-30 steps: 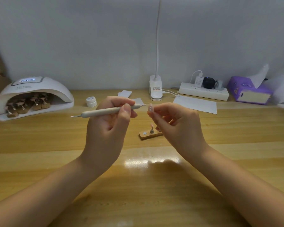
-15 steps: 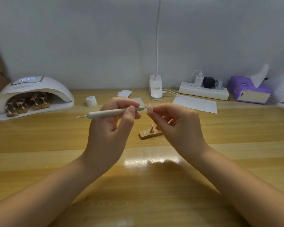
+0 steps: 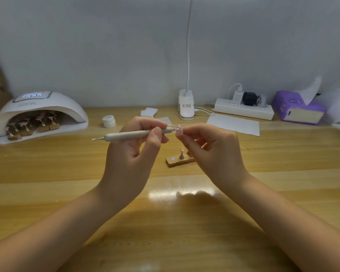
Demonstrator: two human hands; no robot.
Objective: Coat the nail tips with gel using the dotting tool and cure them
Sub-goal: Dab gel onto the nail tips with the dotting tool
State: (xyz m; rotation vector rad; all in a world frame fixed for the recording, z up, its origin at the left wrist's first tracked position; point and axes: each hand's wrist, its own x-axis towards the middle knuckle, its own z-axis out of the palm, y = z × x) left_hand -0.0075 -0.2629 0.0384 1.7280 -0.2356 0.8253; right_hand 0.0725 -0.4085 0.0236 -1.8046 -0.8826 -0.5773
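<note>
Left hand [image 3: 133, 154] pinches the dotting tool [image 3: 137, 133] near its front end, thumb and fingers curled round the barrel, tool lying almost level just above frame centre. Right hand [image 3: 210, 148] pinches a pink nail tip [image 3: 179, 130] right at the tool's point; they look like they're touching, though it's too small to be sure.

What could go wrong, imo: both hands are up off the table [image 3: 67, 193], so any wobble could smear gel past the edge or onto the fingertips holding it. Too fat a blob would probably run. The tip could also pop out of that small pinch.

Other stuff: wooden stand [image 3: 180, 160] just below the hands with one more tip on it, partly hidden by the right fingers. Lamp [image 3: 39, 114] at upper left is lit with several loaded stands inside, so room for the next one looks tight. Gel pot [image 3: 108, 121] sits behind the left hand, paper [image 3: 234, 124] and a power strip [image 3: 243, 110] at upper right. Nothing blocks the way to the lamp.
</note>
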